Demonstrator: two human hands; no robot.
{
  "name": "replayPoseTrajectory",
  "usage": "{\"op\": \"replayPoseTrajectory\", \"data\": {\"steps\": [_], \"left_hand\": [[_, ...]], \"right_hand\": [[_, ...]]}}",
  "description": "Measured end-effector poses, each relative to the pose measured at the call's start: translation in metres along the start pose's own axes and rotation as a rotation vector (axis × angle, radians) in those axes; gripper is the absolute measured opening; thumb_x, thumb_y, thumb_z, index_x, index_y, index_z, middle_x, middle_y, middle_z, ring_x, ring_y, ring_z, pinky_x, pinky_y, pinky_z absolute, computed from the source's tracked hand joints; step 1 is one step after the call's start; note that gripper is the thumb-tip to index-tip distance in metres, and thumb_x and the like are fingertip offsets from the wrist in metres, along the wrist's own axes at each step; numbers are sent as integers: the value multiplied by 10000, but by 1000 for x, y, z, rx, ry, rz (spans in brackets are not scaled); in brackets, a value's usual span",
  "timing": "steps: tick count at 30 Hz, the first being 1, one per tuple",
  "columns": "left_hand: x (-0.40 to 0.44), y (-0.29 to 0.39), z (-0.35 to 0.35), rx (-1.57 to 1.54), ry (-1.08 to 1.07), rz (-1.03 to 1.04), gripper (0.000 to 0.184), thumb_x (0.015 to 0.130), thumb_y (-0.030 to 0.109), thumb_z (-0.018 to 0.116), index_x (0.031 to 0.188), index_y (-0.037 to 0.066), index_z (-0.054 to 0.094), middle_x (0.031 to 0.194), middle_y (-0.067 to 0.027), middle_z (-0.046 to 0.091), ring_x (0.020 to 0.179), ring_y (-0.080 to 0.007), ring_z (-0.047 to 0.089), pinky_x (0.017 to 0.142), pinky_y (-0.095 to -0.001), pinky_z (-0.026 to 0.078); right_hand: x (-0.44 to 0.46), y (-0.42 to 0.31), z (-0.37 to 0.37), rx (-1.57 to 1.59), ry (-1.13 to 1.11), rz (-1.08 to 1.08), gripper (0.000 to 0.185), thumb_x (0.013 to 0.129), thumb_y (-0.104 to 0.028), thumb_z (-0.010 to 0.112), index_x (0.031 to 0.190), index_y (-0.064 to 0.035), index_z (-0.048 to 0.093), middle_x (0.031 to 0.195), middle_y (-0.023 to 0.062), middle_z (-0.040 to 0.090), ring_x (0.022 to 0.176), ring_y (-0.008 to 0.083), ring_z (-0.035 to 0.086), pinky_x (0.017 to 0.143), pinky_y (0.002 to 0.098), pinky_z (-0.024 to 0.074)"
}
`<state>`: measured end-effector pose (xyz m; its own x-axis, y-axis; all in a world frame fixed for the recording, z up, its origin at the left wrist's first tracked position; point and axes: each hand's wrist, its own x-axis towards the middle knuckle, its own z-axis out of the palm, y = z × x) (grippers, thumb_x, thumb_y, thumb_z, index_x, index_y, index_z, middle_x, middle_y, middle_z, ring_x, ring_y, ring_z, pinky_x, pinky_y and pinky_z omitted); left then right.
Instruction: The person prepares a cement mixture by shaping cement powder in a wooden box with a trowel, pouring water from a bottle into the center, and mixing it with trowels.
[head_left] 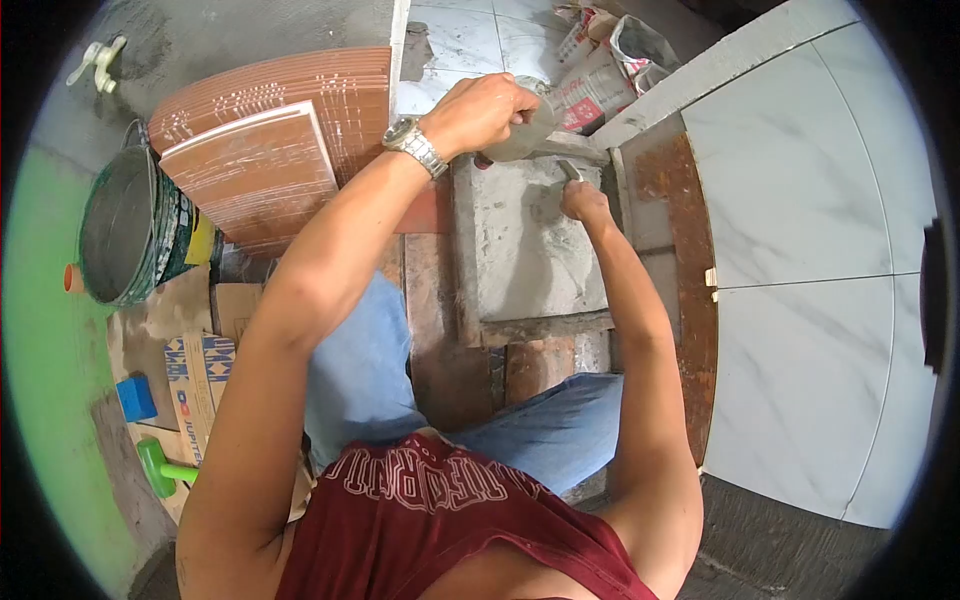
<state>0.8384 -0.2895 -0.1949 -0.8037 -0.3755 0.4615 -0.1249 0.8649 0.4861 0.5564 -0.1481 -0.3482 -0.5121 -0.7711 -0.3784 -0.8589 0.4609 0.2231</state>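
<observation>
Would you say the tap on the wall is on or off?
The tap looks off: no water shows coming from it.

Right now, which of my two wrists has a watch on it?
Your left wrist: a silver watch goes around it, while your right wrist is bare.

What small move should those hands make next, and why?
Probably a short, light stroke of the tool with the right hand: it sits over the grey mix, whose surface looks uneven nearby, while the left hand holds a container near the far edge.
</observation>
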Motion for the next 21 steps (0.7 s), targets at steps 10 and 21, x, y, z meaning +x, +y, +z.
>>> {"op": "replayPoseTrajectory", "data": {"steps": [10,21], "left_hand": [[-6,-4,2,9,-14,-24,87,820,23,649,894,57,676,812,-138,665,885,-330,638,747,-431,508],[-8,2,-6,-13,-22,-67,84,830,38,651,906,57,679,831,-141,673,884,-332,640,755,-439,509]], "right_hand": [[-47,-17,-65,-79,51,-37,351,845,-157,569,1162,-48,673,1185,226,677,1120,366,660,932,479,533],[-50,-66,-46,-198,80,-242,307,946,-188,487,1157,-69,674,1169,201,681,1089,353,675,908,464,541]]}}
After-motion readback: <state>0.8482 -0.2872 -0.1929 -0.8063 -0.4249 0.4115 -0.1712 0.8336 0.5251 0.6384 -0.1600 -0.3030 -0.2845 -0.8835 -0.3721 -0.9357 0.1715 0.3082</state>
